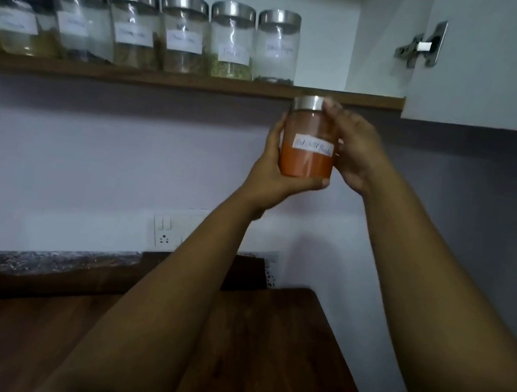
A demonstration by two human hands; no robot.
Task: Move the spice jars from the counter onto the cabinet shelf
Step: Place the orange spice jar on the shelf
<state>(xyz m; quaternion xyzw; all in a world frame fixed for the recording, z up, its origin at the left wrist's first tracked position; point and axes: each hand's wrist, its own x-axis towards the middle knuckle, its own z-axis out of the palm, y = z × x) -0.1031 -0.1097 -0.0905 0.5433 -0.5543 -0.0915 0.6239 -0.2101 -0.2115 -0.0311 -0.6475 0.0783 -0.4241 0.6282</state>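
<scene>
Fingers of the left hand [273, 167] wrapped the jar's left side with the thumb curled under its base, and the right hand [351, 149] clasped the other side, fingertips up by the steel lid. Together they held the red chilli jar [310, 140] upright, just below the front edge of the cabinet shelf [180, 80] and under the bare stretch to the right of the row of jars [161, 30]. That two-handed hold probably steadied the glass for the lift into the gap. Its white label faced the camera and seemed to read "Red Chilli Powder", though blurred. The last shelf jar [276, 47] looked like "Black Pepper"; the other labels were unreadable. The counter [10, 343] lay well below.
</scene>
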